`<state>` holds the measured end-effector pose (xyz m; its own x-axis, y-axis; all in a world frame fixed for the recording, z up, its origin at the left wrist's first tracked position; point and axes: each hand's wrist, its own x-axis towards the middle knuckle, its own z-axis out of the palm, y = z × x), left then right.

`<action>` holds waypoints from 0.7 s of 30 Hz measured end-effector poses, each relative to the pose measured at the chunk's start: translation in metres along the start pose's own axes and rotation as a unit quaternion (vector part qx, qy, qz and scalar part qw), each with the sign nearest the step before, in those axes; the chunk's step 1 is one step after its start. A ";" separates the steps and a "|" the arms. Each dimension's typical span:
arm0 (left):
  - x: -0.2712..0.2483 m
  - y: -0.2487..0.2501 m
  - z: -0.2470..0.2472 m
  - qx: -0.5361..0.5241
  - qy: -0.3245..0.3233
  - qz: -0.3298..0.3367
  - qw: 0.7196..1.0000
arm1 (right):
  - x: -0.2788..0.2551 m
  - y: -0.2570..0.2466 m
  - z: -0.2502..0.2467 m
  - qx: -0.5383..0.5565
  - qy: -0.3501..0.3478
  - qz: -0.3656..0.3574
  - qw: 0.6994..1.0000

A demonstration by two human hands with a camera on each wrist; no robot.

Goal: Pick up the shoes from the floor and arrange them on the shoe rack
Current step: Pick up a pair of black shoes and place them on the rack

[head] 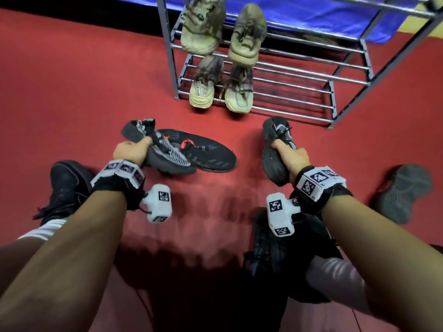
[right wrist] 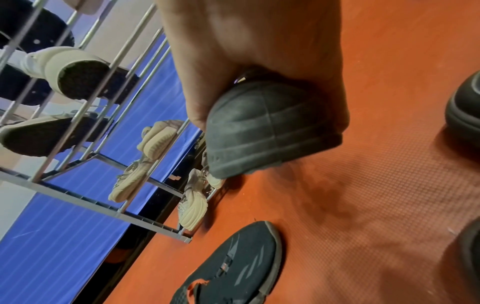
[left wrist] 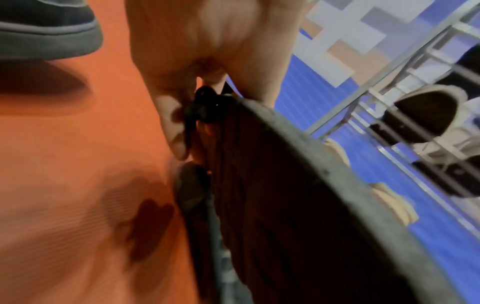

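My left hand grips a grey-and-black striped knit sneaker by its collar, just above the red floor; in the left wrist view my fingers curl round its dark rim. My right hand holds the matching dark sneaker by the heel, toe pointing at the metal shoe rack; its grey heel fills the right wrist view. A black sneaker with a red loop lies on the floor between my hands. Two pairs of beige sneakers sit on the rack's left side.
A grey shoe lies on the floor at far right. My own feet in black shoes stand at the lower left and lower middle. The rack's right half shows bare bars. A blue sheet lies behind the rack.
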<state>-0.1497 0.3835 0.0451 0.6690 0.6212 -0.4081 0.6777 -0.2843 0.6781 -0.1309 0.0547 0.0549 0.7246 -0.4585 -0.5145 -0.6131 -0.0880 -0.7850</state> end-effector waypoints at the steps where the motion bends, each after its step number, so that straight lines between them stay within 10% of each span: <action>1: -0.002 0.010 -0.003 -0.036 -0.014 -0.007 0.999 | -0.002 -0.002 0.000 -0.001 -0.001 -0.006 1.000; 10: -0.041 0.114 -0.026 -0.062 -0.312 0.045 0.947 | -0.012 -0.033 -0.004 -0.028 -0.023 -0.088 0.995; 21: -0.082 0.147 0.028 -0.245 -0.360 0.053 0.899 | -0.027 -0.080 -0.034 -0.099 -0.009 -0.172 0.980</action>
<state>-0.0963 0.2700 0.1612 0.8656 -0.0752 -0.4951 0.5007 0.1503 0.8525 -0.1121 0.0443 0.1432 0.9034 -0.3556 -0.2397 -0.3801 -0.4051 -0.8316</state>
